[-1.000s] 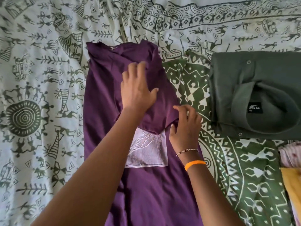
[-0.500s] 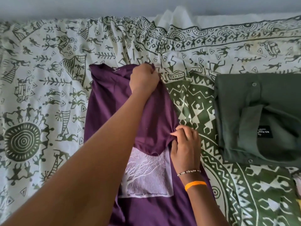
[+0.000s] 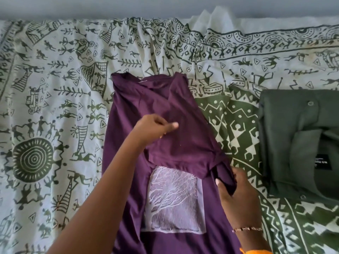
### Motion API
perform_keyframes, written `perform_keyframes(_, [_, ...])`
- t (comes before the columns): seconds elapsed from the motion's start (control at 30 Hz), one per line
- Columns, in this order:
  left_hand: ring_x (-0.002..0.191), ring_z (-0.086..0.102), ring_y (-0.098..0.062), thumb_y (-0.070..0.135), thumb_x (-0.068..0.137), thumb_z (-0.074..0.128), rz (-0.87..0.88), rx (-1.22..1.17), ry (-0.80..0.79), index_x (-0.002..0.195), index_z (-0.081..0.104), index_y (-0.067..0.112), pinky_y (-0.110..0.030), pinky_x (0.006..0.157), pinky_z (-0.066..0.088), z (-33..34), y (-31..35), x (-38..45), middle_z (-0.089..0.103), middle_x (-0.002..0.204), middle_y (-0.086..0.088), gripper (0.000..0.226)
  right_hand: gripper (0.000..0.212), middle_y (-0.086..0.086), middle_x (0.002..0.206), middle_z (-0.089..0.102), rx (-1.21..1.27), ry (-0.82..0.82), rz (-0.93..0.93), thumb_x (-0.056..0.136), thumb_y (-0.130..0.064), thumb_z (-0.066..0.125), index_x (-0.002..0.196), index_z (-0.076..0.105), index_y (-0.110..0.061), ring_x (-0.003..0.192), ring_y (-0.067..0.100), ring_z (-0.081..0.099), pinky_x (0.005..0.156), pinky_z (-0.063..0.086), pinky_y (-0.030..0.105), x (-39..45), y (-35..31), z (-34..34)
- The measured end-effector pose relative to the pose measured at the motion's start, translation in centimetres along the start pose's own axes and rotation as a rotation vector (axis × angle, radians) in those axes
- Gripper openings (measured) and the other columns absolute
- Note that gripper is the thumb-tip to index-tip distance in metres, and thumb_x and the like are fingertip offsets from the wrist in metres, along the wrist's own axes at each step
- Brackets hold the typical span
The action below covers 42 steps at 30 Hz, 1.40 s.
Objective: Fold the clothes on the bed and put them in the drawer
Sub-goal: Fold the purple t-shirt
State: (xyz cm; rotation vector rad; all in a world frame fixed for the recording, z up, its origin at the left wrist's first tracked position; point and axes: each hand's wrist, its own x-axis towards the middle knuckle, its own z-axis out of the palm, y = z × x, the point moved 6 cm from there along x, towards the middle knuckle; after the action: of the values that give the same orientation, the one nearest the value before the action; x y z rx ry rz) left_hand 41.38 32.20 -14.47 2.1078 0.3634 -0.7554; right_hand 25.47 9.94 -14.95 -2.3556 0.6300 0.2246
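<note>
Tee lying center frame, soft, light | left hand pinching folded sleeve | right hand gripping right edge; pinch hems.

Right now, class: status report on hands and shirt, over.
Left hand pinching purple T-shirt. Right hand gripping its side fold. Green shirt folded, clear.

You're looking down on a bed dressed in a patterned bedsheet, soft even light all over.

Your sheet is pale cream on the left, printed with dark green stick figures, ladders, carts and a big ringed sun; to your right it turns into solid green bands with pale zigzags and diamonds. It's rumpled into creases near the top middle. Along the far edge you've got a plain grey wall, blurred and bare.
</note>
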Motion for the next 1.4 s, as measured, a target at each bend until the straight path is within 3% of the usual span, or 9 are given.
perform_keyframes(0.27, [0.070, 0.045, -0.013, 0.025, 0.091, 0.058, 0.084, -0.215, 0.299, 0.077, 0.056, 0.015, -0.026, 0.067, 0.035, -3.3, -1.0, -2.1, 0.051, 0.070, 0.001, 0.018, 0.024, -0.013, 0.067, 0.054, -0.024, -0.006, 0.054, 0.074, -0.002, 0.071, 0.094, 0.058, -0.010, 0.057, 0.011, 0.052, 0.053, 0.035, 0.025, -3.8, 2.1, -1.2])
perform_keyframes(0.4, [0.061, 0.045, -0.009, 0.026, 0.088, 0.061, 0.177, 0.041, 0.500, 0.077, 0.053, 0.021, -0.027, 0.063, 0.034, -6.6, -1.3, -3.6, 0.050, 0.066, 0.011, 0.015, 0.032, -0.007, 0.077, 0.061, -0.058, 0.004, 0.065, 0.071, 0.004, 0.069, 0.099, 0.058, -0.010, 0.075, 0.028, 0.064, 0.065, 0.042, 0.031, -4.9, 2.4, -1.2])
perform_keyframes(0.57, [0.060, 0.043, -0.007, 0.029, 0.087, 0.065, 0.153, -0.286, 0.312, 0.078, 0.054, 0.023, -0.023, 0.059, 0.037, -4.3, -2.6, -4.4, 0.050, 0.067, 0.005, 0.015, 0.031, 0.007, 0.093, 0.067, -0.088, 0.022, 0.048, 0.076, -0.003, 0.067, 0.104, 0.056, -0.011, 0.082, 0.033, 0.064, 0.067, 0.046, 0.039, -5.1, 2.6, -0.8])
perform_keyframes(0.77, [0.107, 0.056, -0.032, 0.049, 0.075, 0.071, -0.066, 0.613, 0.234, 0.110, 0.056, 0.006, -0.040, 0.089, 0.042, -2.1, -2.4, -4.0, 0.060, 0.112, -0.012, 0.057, 0.038, 0.017, 0.108, 0.063, -0.141, -0.024, 0.044, 0.078, -0.003, 0.064, 0.115, 0.054, -0.004, 0.093, 0.039, 0.061, 0.073, 0.046, 0.042, -5.9, 3.0, 0.2])
perform_keyframes(0.9, [0.076, 0.057, -0.024, 0.036, 0.085, 0.066, 0.078, 0.138, 0.054, 0.083, 0.057, 0.004, -0.027, 0.068, 0.048, 0.4, 1.7, -4.1, 0.058, 0.083, -0.009, 0.033, 0.057, 0.019, 0.109, 0.054, -0.177, 0.187, -0.231, 0.072, -0.024, 0.064, 0.121, 0.048, 0.000, 0.101, 0.035, 0.050, 0.088, 0.037, 0.041, -5.9, -2.1, -0.5])
perform_keyframes(1.03, [0.070, 0.063, -0.015, 0.024, 0.096, 0.051, 0.063, -0.353, -0.312, 0.100, 0.058, 0.006, -0.018, 0.061, 0.055, 3.7, 4.1, -6.1, 0.064, 0.085, -0.006, 0.019, 0.089, 0.012, 0.135, 0.043, 0.463, -0.051, -0.312, 0.073, -0.024, 0.070, 0.144, 0.020, -0.009, 0.119, 0.027, 0.049, 0.100, 0.044, 0.036, -2.4, -10.1, 3.2])
perform_keyframes(1.13, [0.075, 0.063, -0.012, 0.009, 0.098, 0.043, 0.198, -0.493, -0.125, 0.116, 0.059, 0.000, -0.016, 0.067, 0.053, 1.9, 3.1, -5.9, 0.068, 0.093, -0.011, 0.026, 0.085, 0.009, 0.123, 0.048, 0.766, -0.011, 0.022, 0.071, 0.002, 0.073, 0.140, 0.022, -0.002, 0.101, 0.017, 0.054, 0.083, 0.047, 0.012, 3.2, -11.4, 5.0])
perform_keyframes(1.23, [0.087, 0.062, -0.020, 0.006, 0.085, 0.061, 0.313, -0.170, 0.305, 0.107, 0.063, 0.006, -0.032, 0.087, 0.050, -0.1, 0.4, -6.3, 0.064, 0.092, -0.008, 0.022, 0.038, 0.015, 0.101, 0.059, 0.800, 0.010, 0.230, 0.082, -0.001, 0.065, 0.117, 0.054, 0.009, 0.084, 0.017, 0.053, 0.072, 0.044, 0.022, 7.4, -9.7, 4.5])
perform_keyframes(1.4, [0.140, 0.018, -0.025, 0.043, 0.063, 0.079, 0.527, 0.431, 0.195, 0.149, 0.017, 0.020, -0.046, 0.115, 0.016, 4.5, -1.4, -5.8, 0.024, 0.150, -0.002, 0.108, 0.026, 0.014, 0.105, 0.064, 1.140, -0.047, 0.240, 0.096, -0.027, 0.048, 0.101, 0.061, -0.005, 0.095, 0.024, 0.062, 0.086, 0.050, 0.034, 9.7, -7.5, -1.3])
